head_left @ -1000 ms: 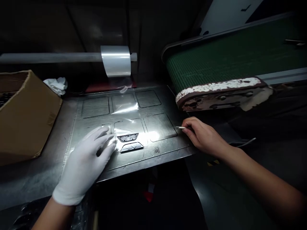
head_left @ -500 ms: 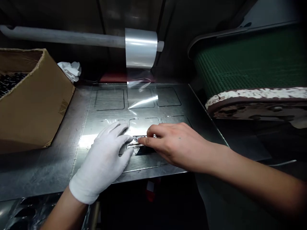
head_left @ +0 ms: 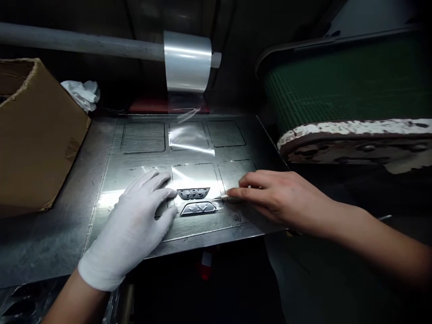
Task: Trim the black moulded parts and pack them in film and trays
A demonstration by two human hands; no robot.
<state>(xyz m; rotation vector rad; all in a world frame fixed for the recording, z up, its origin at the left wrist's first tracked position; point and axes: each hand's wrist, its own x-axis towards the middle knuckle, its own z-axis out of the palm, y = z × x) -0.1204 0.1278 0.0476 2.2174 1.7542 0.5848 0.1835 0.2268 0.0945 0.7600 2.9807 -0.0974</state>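
Note:
Two small dark trapezoid-shaped plastic parts lie on the metal plate: an upper part (head_left: 193, 193) with raised details, and a lower part (head_left: 199, 208) with a glossy, creased face. Clear film (head_left: 191, 140) runs down from the roll towards them. My left hand (head_left: 135, 225), in a white glove, rests just left of the parts, fingers apart and curved, fingertips close to the upper part's left end. My bare right hand (head_left: 270, 193) pinches a thin pointed blade (head_left: 221, 197), its tip just right of the two parts. Its handle is mostly hidden in my fingers.
A roll of clear film (head_left: 187, 63) hangs on a grey bar (head_left: 81, 42) behind the plate. Rectangular outlines mark the metal plate (head_left: 101, 180). On the left stands a cardboard box (head_left: 40, 144) with crumpled white material (head_left: 83, 94) beside it. A green ribbed belt machine (head_left: 337, 90) overhangs the right.
My right hand and the blade have drawn off to the right, uncovering both parts. My left hand stays beside them. The whole view has shifted slightly.

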